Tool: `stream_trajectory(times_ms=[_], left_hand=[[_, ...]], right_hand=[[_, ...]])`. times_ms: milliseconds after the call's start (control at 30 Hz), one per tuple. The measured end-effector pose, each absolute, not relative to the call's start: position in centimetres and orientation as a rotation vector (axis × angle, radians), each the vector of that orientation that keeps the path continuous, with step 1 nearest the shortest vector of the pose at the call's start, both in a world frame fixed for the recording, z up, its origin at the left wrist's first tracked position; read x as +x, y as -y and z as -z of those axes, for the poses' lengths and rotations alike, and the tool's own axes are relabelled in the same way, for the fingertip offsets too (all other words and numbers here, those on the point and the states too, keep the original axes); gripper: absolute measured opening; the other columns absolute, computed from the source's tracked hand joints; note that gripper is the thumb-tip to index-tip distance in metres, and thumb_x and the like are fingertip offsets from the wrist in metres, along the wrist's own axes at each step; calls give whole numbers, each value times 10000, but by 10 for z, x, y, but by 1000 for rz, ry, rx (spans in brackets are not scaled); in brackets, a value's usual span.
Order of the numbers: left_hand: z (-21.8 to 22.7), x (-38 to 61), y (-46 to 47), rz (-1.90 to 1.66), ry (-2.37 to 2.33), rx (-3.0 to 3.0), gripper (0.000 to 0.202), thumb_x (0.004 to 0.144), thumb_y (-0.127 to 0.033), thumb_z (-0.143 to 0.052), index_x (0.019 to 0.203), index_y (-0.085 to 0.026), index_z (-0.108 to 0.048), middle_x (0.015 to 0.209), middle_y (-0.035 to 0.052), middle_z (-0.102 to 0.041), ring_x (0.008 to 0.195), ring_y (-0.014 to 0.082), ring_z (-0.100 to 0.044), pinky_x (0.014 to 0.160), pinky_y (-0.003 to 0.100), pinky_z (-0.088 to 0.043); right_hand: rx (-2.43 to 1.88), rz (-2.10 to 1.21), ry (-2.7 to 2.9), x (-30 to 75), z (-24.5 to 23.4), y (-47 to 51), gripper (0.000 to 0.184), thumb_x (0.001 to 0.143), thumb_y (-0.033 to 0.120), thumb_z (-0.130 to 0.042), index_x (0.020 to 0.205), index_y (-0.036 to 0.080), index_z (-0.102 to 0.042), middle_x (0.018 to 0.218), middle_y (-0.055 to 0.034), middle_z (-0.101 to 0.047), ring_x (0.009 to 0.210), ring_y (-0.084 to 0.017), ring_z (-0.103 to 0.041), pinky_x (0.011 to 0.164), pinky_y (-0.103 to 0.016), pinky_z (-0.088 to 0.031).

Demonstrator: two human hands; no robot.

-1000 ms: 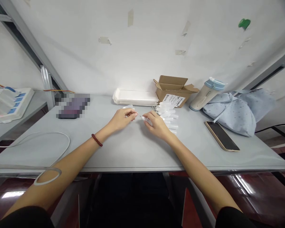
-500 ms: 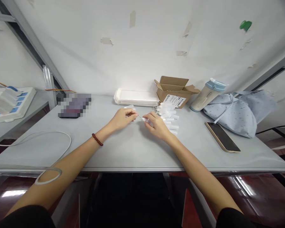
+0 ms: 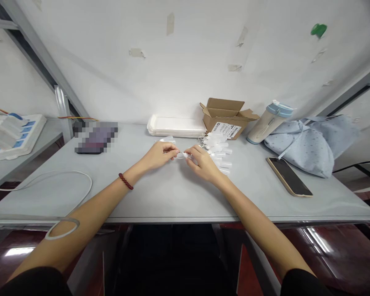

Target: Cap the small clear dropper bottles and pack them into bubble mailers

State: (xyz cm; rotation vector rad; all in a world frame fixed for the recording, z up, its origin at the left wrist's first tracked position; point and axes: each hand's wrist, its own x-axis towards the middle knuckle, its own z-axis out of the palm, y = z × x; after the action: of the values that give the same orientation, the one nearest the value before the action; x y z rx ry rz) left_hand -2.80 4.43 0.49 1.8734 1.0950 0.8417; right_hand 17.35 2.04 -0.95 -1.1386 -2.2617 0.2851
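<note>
Over the middle of the table, my left hand (image 3: 160, 154) is closed in a pinch on one end of a thin wire-like loop (image 3: 180, 156). Facing it, my right hand (image 3: 201, 161) pinches the small white end piece (image 3: 185, 155) from which the loop comes; the rest of that piece is hidden by my fingers. Just beyond my right hand lies a pile of clear plastic tubes (image 3: 224, 151) with white ends and thin loops. Another clear tube (image 3: 168, 139) rests behind my left hand, partly covered by it.
At the back stand stacked white trays (image 3: 175, 125) and an open cardboard box (image 3: 223, 121). Rightward are a tumbler (image 3: 269, 123), a blue cloth bag (image 3: 308, 144) and a phone (image 3: 289, 176). A blurred-out phone-like object (image 3: 95, 137), a white cable (image 3: 91, 181) and a power strip (image 3: 24, 135) are leftward.
The thin piece between my fingertips now shows as a rounded loop, where before it looked like a short straight line. Both hands have stayed almost in place.
</note>
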Motion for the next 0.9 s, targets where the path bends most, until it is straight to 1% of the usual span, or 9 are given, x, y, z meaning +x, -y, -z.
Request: stream_trajectory(times_ms=[233, 433, 667, 900], left_hand=[[-5, -27, -44, -846, -1085, 1833, 204, 801, -340, -586, 770, -155, -667, 714, 27, -626, 624, 129, -564, 601, 265, -462], [-7, -27, -42, -817, -1080, 1791, 198, 797, -345, -603, 745, -161, -652, 702, 17, -614, 591, 118, -555, 587, 267, -476], [-9, -28, -44, -835, -1085, 1721, 199, 777, -347, -627, 776, -152, -668, 724, 32, -623, 646, 140, -586, 570, 266, -475], [-9, -27, -43, -834, -1076, 1711, 196, 774, -340, -626, 754, -148, -663, 711, 23, -611, 631, 130, -580, 564, 253, -470]], right_hand=[[-1137, -299, 2266, 173, 8, -19, 247, 894, 184, -439, 1085, 141, -589, 1003, -104, -579, 883, -203, -574, 820, -331, -455], [-1127, -339, 2278, 172, 7, -17, 250, 903, 189, -423, 1088, 141, -584, 1008, -109, -576, 896, -210, -567, 814, -340, -451], [-1109, -355, 2230, 172, 7, -18, 240, 909, 203, -417, 1077, 136, -575, 999, -108, -566, 875, -207, -562, 810, -346, -445], [-1011, -325, 2210, 173, 12, -21, 190, 907, 193, -434, 1037, 150, -565, 950, -99, -556, 865, -210, -557, 781, -350, -449]])
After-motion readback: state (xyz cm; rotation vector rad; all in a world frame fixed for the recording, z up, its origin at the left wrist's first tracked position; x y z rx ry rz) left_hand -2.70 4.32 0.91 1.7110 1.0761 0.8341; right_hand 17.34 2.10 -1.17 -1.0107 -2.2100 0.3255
